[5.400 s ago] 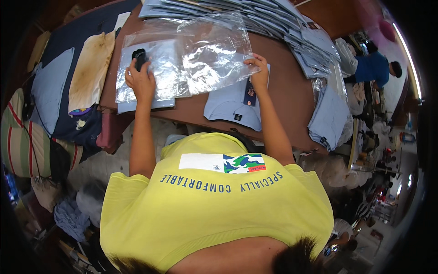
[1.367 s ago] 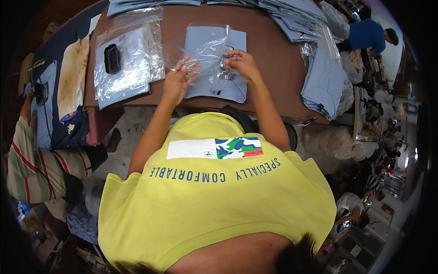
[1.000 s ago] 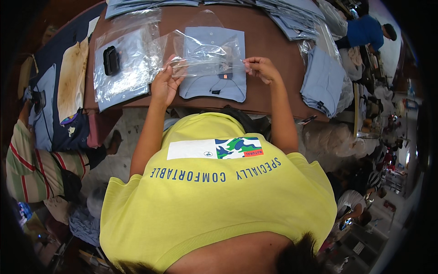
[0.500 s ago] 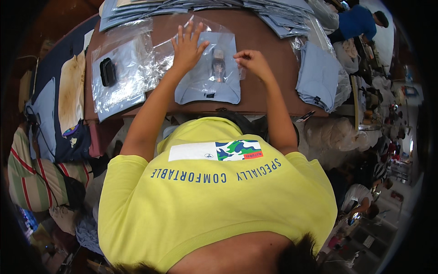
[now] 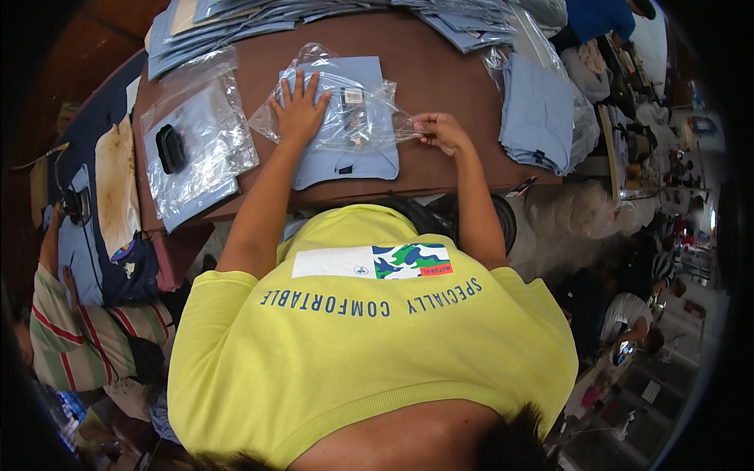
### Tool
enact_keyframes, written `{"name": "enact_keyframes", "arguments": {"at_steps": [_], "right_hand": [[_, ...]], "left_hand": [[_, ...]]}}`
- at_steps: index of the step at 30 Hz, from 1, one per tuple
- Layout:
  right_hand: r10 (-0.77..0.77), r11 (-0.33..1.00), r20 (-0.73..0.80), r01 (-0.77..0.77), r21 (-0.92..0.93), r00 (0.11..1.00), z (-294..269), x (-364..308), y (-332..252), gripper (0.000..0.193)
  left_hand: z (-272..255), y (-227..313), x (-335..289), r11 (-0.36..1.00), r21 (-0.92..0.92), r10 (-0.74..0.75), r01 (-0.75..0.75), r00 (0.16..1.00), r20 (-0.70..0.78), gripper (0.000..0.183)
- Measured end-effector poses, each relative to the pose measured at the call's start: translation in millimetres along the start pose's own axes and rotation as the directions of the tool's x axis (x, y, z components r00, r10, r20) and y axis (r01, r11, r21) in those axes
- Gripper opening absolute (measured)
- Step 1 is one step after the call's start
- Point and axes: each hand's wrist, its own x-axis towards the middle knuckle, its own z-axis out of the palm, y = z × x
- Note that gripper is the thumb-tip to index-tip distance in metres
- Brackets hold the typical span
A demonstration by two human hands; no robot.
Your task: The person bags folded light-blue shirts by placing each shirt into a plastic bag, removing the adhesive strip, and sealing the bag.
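A folded light-blue shirt [image 5: 367, 164] lies in front of me on the brown table, its collar end toward me. Over its middle and far part spreads a clear plastic bag [image 5: 385, 128]. Through the film shows a dark hang tag [image 5: 354, 114] with a pale label at its far end. My left hand [image 5: 301, 116] rests flat, fingers spread, on the bag and the shirt's left side. To the right of the shirt, my right hand [image 5: 442, 132] pinches the bag's edge and holds it stretched out sideways.
A bagged shirt [image 5: 206, 153] with a black oblong object [image 5: 169, 149] on it lies left. Folded blue shirts [image 5: 536, 118] sit at right; a wide pile [image 5: 259, 17] lines the far edge. At left, a person in a striped garment [image 5: 94, 337] holds an iron [image 5: 75, 206].
My right hand has taken hold of the bag's edge and drawn it out to the right. My left hand has shifted slightly toward me. The bag lies differently over the shirt.
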Motion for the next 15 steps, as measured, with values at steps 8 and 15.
{"name": "enact_keyframes", "arguments": {"at_steps": [8,15], "right_hand": [[0.002,1.000,-0.085,-0.002,-0.002,0.996,3,-12,-1,0.019],[-0.099,0.992,-0.272,0.118,0.053,0.957,0,-23,16,0.018]], "left_hand": [[3,-2,1,0.998,-0.031,-0.048,0.048,0.999,-0.003,0.063],[1,-7,13,0.946,-0.127,-0.302,0.298,0.953,-0.015,0.063]]}}
